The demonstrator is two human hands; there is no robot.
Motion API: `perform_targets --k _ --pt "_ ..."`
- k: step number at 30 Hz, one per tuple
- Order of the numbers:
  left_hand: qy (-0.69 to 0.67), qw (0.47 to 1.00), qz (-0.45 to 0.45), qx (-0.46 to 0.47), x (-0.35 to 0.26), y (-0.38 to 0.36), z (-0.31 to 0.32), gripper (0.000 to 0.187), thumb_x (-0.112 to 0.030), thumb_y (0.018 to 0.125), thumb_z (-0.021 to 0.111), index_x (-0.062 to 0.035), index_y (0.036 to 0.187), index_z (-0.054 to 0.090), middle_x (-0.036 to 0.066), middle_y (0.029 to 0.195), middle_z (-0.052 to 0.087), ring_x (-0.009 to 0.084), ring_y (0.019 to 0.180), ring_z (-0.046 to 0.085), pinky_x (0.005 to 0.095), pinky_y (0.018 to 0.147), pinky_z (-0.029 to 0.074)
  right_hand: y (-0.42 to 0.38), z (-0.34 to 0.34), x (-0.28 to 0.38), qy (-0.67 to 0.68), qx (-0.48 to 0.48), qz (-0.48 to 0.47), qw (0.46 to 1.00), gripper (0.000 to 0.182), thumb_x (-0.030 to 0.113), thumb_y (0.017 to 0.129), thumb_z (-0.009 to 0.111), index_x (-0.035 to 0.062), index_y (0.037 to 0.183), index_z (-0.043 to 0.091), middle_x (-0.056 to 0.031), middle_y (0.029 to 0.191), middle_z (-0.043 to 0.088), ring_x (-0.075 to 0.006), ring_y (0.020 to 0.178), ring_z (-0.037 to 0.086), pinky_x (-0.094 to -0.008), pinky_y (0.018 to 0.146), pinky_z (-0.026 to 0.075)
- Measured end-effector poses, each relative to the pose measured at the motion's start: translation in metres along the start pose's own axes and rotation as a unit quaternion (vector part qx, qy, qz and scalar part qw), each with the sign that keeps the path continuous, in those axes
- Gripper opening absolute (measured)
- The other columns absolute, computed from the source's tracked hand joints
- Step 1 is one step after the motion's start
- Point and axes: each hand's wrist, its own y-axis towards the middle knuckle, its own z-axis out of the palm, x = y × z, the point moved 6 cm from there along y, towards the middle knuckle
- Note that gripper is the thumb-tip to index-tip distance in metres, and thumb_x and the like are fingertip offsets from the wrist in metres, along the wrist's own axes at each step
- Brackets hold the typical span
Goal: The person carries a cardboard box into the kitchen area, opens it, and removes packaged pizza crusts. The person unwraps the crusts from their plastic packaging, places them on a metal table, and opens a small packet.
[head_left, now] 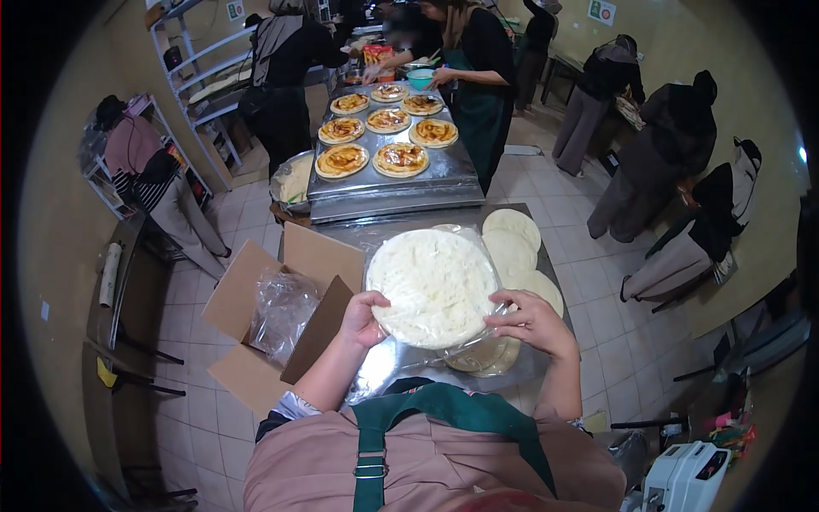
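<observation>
Your left hand and right hand gripped opposite edges of the bagged dough round, cardboard box left of them

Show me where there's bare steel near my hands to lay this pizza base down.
Bare steel lies left of the held pizza base, between the left hand and the cardboard box. Right side is crowded: laid-out bases border the right hand. The far tray is full.

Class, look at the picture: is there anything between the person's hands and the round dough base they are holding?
Yes: clear plastic wrap covers the dough base. Both the left hand and the right hand grip it through that wrap.
</observation>
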Motion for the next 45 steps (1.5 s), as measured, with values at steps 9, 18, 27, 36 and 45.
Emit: perform_targets --k 9,18,27,36,45 --pt "0.078 0.995 0.054 0.009 0.0 -0.013 0.001 0.061 0.005 0.058 0.041 0.0046 0.118 0.032 0.022 0.113 0.043 0.0353 0.104 0.044 0.0472 0.089 0.035 -0.014 0.04 -0.042 0.419 -0.107 0.115 0.894 0.018 0.022 0.075 0.058 0.0074 0.084 0.063 -0.0062 0.099 0.054 -0.0183 0.091 0.05 -0.0332 0.077 0.039" --pt "0.207 0.967 0.147 -0.023 0.003 -0.028 0.024 0.066 0.01 0.054 0.042 -0.0007 0.119 0.033 0.015 0.114 0.044 0.0265 0.106 0.045 0.0354 0.09 0.035 -0.056 0.092 -0.132 0.614 -0.403 0.355 0.578 0.043 0.031 0.076 0.057 0.0083 0.109 0.044 -0.0051 0.1 0.053 -0.0172 0.087 0.05 -0.0297 0.071 0.039" --pt "0.28 0.957 0.073 -0.029 0.009 -0.038 0.027 0.064 0.006 0.052 0.046 0.0002 0.116 0.037 0.014 0.107 0.05 0.0252 0.099 0.049 0.033 0.084 0.04 -0.009 0.079 -0.087 0.303 -0.208 0.236 0.9 0.039 0.014 0.07 0.065 0.0024 0.104 0.049 -0.0074 0.087 0.057 -0.0122 0.072 0.052 -0.0229 0.065 0.041" --pt "0.276 0.952 0.097 -0.089 0.006 -0.056 0.023 0.063 0.007 0.053 0.047 0.002 0.114 0.038 0.015 0.107 0.05 0.0244 0.098 0.05 0.0331 0.085 0.038 -0.05 0.08 -0.138 0.378 -0.539 0.369 0.656 0.012 0.01 0.077 0.057 0.0046 0.086 0.051 0.0019 0.063 0.047 -0.0072 0.055 0.044 -0.0192 0.052 0.038" --pt "0.296 0.942 0.114 -0.108 -0.003 -0.068 0.024 0.059 0.004 0.053 0.047 0.0012 0.112 0.041 0.013 0.101 0.053 0.0206 0.089 0.054 0.0258 0.068 0.045 -0.011 0.146 -0.1 0.652 -0.181 0.338 0.655 0.028 0.02 0.081 0.052 0.0028 0.103 0.052 -0.0071 0.097 0.055 -0.0137 0.086 0.052 -0.0242 0.075 0.04"
